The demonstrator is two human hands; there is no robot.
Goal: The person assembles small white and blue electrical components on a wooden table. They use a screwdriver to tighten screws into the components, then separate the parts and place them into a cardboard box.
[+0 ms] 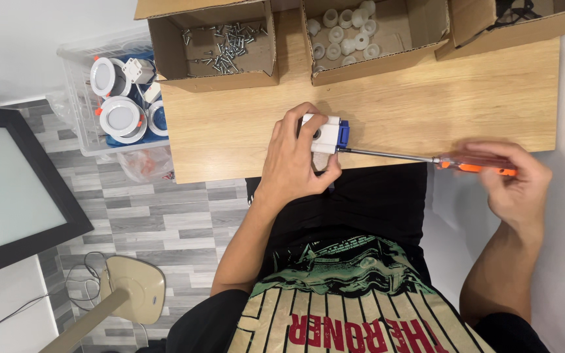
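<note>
While my left hand [295,160] clamps around the small white plastic box [318,134], I press it down on the wooden table [426,104] close to the near edge, so it cannot twist or slide. My fingers curl over its top and my thumb braces the side nearest me. From the end of the box that faces my other hand a blue plastic block [342,134] sticks out, left uncovered so the tool can reach it.

My right hand [511,183] is closed on the screwdriver [426,159], fingers wrapped round its translucent orange handle, well out to the side of the box. The thin steel shaft runs almost level across the table edge and its tip meets the blue block; whether it sits in a screw head I cannot tell. I judge I hold it flat like this because the opening faces sideways.

Beyond my left hand stands an open cardboard box [165,39] of small loose metal screws [227,42], and beside it, beyond the shaft, another cardboard box [420,29] with round white plastic rings [348,33]. Off the table, past my left hand, a clear plastic crate [76,85] holds round white light fittings [120,116], smooth and glossy
</note>
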